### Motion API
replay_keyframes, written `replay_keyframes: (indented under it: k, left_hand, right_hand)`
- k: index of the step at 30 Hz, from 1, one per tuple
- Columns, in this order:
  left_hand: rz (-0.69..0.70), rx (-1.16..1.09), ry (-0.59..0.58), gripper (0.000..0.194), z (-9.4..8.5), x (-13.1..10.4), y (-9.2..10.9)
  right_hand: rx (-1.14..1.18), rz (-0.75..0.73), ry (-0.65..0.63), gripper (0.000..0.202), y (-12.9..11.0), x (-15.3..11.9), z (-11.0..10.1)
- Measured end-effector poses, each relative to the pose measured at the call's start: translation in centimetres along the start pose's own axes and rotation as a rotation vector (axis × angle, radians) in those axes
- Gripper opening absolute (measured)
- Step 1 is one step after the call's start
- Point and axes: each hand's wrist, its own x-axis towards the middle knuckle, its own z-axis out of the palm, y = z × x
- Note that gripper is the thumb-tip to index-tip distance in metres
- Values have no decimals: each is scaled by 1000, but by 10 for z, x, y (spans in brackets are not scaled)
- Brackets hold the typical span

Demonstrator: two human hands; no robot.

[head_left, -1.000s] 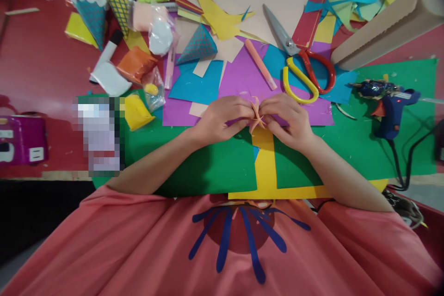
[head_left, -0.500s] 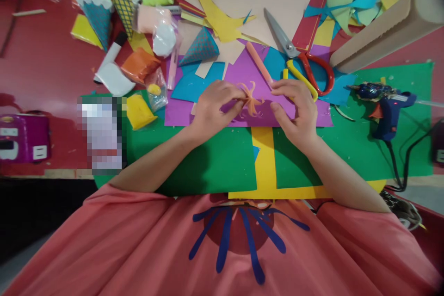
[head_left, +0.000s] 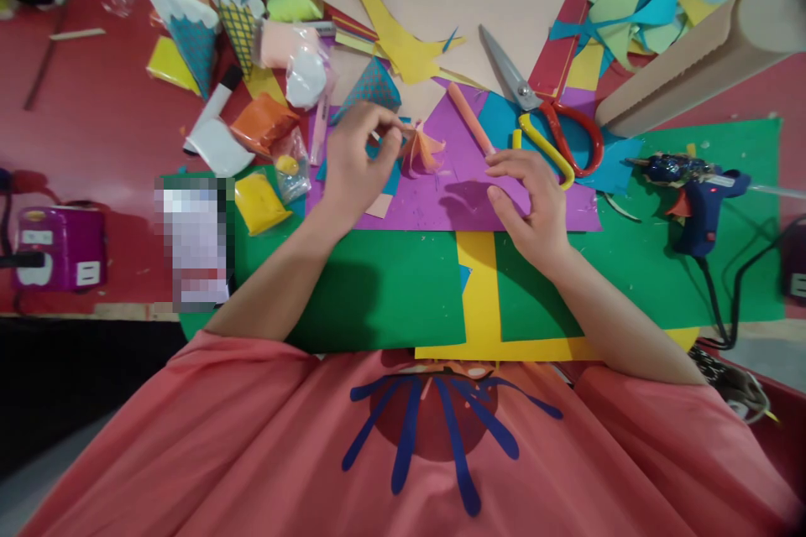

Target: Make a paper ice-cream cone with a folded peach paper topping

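Observation:
My left hand (head_left: 356, 172) is closed, its thumb and forefinger pinching a small orange paper flower (head_left: 426, 154) with thin petal-like strips. The flower is held over the purple sheet (head_left: 453, 210). Further right, my right hand (head_left: 535, 210) is open, thumb and fingers apart and nothing visible between them. Close to its fingertips is the lower end of a peach-coloured stick (head_left: 467, 113), which lies slanted on the purple sheet. A blue patterned paper cone (head_left: 371, 86) lies just beyond my left hand.
Beyond my right hand lie scissors (head_left: 560, 130) with red and yellow handles. A blue glue gun (head_left: 702, 201) with its cord sits at the right. Several decorated cones (head_left: 192, 38) and clay packets (head_left: 258, 201) are at the left, near a phone (head_left: 195, 243). A cardboard roll (head_left: 673, 50) stands back right.
My left hand has moved left and slightly away from me with the paper flower, leaving a wider gap between my hands. My right hand has barely moved and stays open.

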Motion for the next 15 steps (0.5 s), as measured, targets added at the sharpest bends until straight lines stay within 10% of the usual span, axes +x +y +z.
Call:
replay_keyframes:
  k: [6, 11, 15]
  left_hand:
    - [97, 122, 151, 26, -8, 14, -28]
    - [-180, 152, 24, 69, 2, 18, -61]
    - [-192, 64, 44, 50, -1, 22, -64]
  right_hand:
    - [7, 9, -18, 14, 0, 0, 0]
    - [13, 11, -24, 13, 1, -1, 1]
    - [34, 16, -30, 12, 2, -2, 2]
